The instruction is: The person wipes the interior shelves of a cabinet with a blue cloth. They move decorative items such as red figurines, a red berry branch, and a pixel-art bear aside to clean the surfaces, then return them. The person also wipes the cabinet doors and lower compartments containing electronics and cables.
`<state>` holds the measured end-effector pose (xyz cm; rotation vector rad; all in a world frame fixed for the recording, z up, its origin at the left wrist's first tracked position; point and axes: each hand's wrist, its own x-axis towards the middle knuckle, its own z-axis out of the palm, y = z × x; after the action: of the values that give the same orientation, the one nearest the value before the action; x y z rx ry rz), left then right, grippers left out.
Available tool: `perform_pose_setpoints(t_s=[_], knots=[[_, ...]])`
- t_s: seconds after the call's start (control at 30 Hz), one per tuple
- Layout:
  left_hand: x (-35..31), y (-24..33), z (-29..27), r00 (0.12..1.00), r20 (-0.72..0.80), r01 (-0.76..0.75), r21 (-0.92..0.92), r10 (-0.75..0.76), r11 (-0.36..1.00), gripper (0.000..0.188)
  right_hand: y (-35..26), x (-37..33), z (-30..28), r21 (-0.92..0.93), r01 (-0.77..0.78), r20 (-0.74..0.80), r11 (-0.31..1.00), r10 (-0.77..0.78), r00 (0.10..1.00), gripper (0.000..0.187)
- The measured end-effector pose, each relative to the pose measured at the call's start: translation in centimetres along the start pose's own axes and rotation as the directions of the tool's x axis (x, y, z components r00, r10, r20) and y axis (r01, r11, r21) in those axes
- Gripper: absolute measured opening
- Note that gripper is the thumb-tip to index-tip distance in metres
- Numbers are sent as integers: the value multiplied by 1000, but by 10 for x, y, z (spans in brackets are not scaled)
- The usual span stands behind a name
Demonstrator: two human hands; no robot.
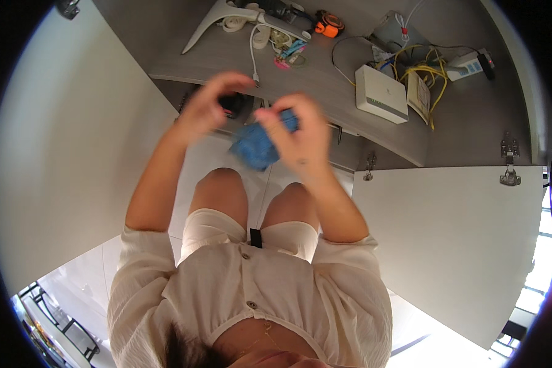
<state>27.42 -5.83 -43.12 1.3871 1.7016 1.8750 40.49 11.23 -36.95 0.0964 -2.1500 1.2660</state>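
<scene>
A blue crumpled cloth (256, 146) hangs from my right hand (303, 135), its fingers and thumb closed on the upper part. Motion smears both the hand and the cloth. To the left, my left hand (210, 105) is raised with thumb and fingers apart and curved, holding nothing. Both hands are in front of the cabinet shelf's (325, 80) near edge. Just beyond the left hand, a white cable (254, 52) dangles over that edge. Below the shelf, partly hidden behind my left hand, lies a dark object (232, 104) whose kind I cannot make out.
On the shelf are a white curved object (227, 13), an orange-and-black tape measure (329, 24), a bunch of keys (282, 46), a white router (380, 95), tangled yellow cables (435, 76) and a power strip (467, 65). Cabinet doors stand open at left (61, 141) and right (448, 233).
</scene>
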Motion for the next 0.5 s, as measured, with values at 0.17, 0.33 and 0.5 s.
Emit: perform_pose_setpoints(t_s=[0.17,0.33,0.5], knots=[[-52,-12,82,864,35,503,-33,-502,863,73,74,-59,41,569,-590,277,574,541,794,32],[-99,-91,120,512,129,593,-769,-849,240,47,242,-106,0,93,-747,191,658,725,662,49],[-105,-105,145,395,97,450,-887,-913,101,37,428,-153,-82,-615,-697,-286,369,720,633,66]])
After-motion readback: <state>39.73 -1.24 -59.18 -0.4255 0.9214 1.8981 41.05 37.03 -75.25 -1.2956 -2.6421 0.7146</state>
